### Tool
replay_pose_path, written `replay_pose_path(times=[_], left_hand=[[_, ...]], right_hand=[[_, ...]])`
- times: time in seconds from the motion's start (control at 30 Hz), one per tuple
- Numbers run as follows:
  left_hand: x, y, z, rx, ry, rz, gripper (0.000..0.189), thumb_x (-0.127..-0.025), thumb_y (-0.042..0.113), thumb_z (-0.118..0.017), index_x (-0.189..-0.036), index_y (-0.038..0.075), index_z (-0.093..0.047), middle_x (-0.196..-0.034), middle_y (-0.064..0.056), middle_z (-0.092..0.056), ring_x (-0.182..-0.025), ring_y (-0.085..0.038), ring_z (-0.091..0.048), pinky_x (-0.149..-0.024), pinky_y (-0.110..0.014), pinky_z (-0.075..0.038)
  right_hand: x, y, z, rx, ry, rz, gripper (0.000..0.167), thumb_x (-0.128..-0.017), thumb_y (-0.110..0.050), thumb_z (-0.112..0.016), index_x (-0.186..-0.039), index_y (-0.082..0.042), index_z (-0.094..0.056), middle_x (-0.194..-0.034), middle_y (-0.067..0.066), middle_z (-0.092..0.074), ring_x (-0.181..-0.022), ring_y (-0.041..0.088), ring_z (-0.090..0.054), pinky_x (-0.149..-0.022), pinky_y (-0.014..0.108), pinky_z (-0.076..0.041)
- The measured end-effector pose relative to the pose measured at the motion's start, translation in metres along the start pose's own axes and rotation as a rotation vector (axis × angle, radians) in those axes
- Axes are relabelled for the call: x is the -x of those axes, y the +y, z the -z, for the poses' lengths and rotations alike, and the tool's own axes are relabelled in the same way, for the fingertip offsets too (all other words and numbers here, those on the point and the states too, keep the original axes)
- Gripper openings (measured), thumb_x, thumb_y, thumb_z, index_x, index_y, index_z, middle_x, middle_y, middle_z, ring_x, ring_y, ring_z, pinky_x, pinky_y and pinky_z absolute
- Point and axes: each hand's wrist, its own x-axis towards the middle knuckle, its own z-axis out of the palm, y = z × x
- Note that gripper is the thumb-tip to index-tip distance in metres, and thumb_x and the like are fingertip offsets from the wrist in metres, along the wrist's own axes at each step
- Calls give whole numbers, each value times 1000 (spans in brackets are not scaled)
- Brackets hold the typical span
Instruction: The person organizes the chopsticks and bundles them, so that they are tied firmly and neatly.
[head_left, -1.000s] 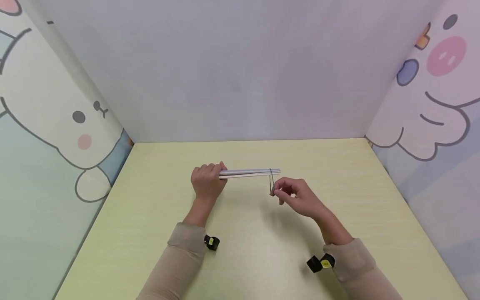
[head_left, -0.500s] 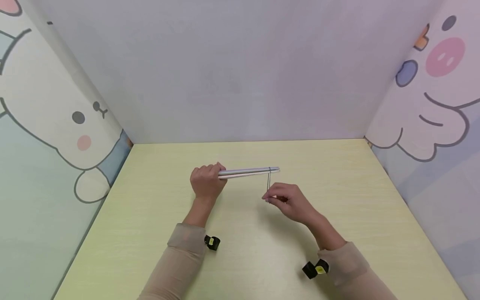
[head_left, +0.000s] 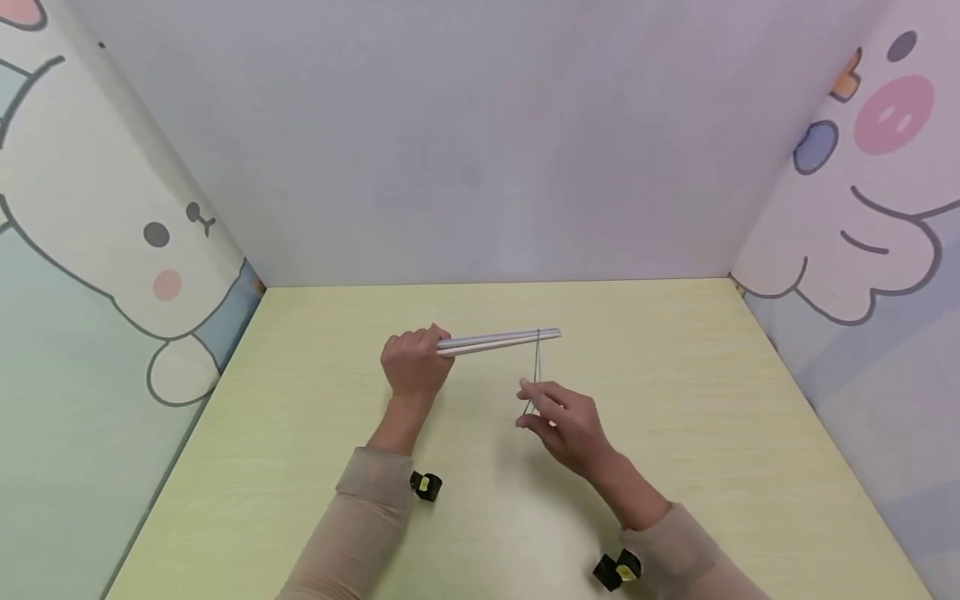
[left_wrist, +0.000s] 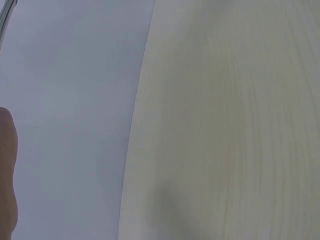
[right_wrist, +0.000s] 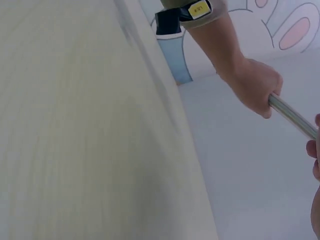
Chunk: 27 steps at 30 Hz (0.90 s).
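In the head view my left hand grips a bundle of pale, slender chopsticks by one end, holding them above the table and pointing right. A thin dark rubber band loops around the chopsticks near their free ends and stretches down to my right hand. The right hand's thumb and fingers hold the lower part of the band, spread a little apart inside or against the loop. In the right wrist view the left hand grips the chopsticks; the band is not visible there.
A pale wooden table lies below both hands. Behind it rises a plain grey-white wall, with cartoon-printed panels at left and right. Black wrist cameras hang beside each sleeve.
My right hand has moved down and slightly left, drawing the band longer below the chopsticks. Its thumb and fingers have parted. The chopsticks' free ends have risen slightly; the left hand stays put.
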Motion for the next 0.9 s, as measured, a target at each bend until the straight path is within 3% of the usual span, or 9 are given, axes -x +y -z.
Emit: replay_pose_path(times=[0.07,0.13,0.27,0.37,0.5,0.57,0.67,0.8,0.9], left_hand=[[-4,2,2,17,26,-8,25,-79,8,-58,-55,11,-52,-43,-1,-43,-37,-19,-33,-40,-36,-30],[-8,5,4,28,44,-17,25,-80,8,-57,-55,11,-51,-43,-1,-42,-37,-19,-33,-40,-36,-30],[-15,10,9,27,75,-24,28,-81,8,-57,-54,9,-48,-43,-2,-42,-37,-20,-34,-40,-36,-30],[-19,14,11,23,84,-30,30,-82,9,-57,-53,9,-48,-43,-3,-44,-36,-20,-37,-40,-36,-31],[-20,19,13,35,99,-54,32,-82,9,-59,-53,10,-47,-44,-2,-45,-36,-19,-37,-40,-35,-31],[-19,20,14,41,104,-60,32,-81,8,-59,-52,10,-45,-43,-1,-43,-36,-19,-34,-40,-34,-29],[-17,19,14,37,112,-63,32,-81,7,-59,-52,9,-45,-43,-2,-42,-36,-19,-33,-40,-34,-28],[-15,18,15,35,99,-68,31,-81,7,-60,-53,9,-47,-43,-2,-42,-37,-19,-33,-40,-34,-29],[-13,18,15,42,85,-84,32,-81,9,-61,-52,9,-46,-43,-2,-42,-37,-18,-33,-40,-33,-30]], right_hand=[[3,-5,-7,-28,125,-34,63,-99,-33,-61,-150,1,-44,-91,13,-72,-54,8,-55,-50,18,-46],[4,-12,-13,-99,236,-127,68,-101,-27,-60,-154,5,-31,-92,15,-71,-51,8,-51,-49,17,-44],[1,-27,-19,-358,396,-437,65,-104,-9,-52,-158,4,-18,-103,5,-71,-50,9,-47,-49,18,-43],[-3,-32,-19,-512,415,-652,58,-104,-2,-49,-157,2,-25,-108,-5,-70,-48,11,-45,-48,19,-42],[-6,-30,-19,-594,312,-826,53,-103,-1,-51,-154,0,-36,-100,-7,-71,-48,12,-48,-47,21,-44],[-6,-27,-18,-610,280,-882,54,-103,-2,-53,-154,-3,-36,-96,-6,-72,-48,12,-50,-47,22,-44],[-3,-22,-16,-649,303,-941,51,-103,-7,-55,-152,-4,-42,-92,-6,-73,-50,9,-55,-49,20,-45],[2,-16,-12,-766,353,-890,50,-105,-14,-53,-150,5,-41,-90,-6,-73,-55,6,-58,-54,19,-47],[4,-13,-9,-889,369,-823,47,-106,-19,-51,-147,2,-46,-90,-6,-73,-57,5,-61,-57,18,-49]])
